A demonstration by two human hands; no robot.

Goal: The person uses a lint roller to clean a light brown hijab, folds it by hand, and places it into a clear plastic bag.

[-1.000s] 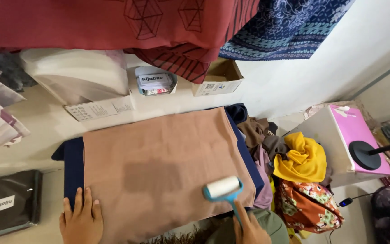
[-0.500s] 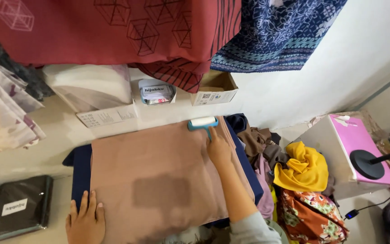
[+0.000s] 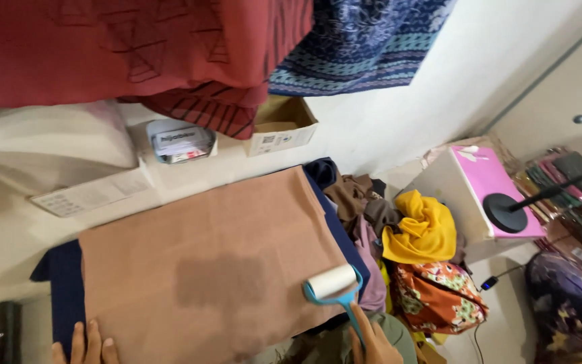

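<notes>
- Roller's back: lint roller (image 3: pixel 332 281) was at the far edge of the brown cloth (image 3: pixel 210 263) half a second ago, now sits at its near right corner, white drum on the fabric.
- Right hand (image 3: pixel 372 342) closed around the blue handle, just off the cloth's near edge.
- Left hand (image 3: pixel 83 349) flat, fingers spread, pinning the cloth's near left corner; holds nothing.
- Darker patch mid-cloth, left of the roller.
- Navy fabric (image 3: pixel 58 273) under the cloth; clothes pile (image 3: pixel 419 232) right of it, cardboard box (image 3: pixel 281 128) beyond its far edge.
- To do it well, I'd judge: keep the left corner pinned, straight overlapping strokes, even pressure so the cloth doesn't bunch.
</notes>
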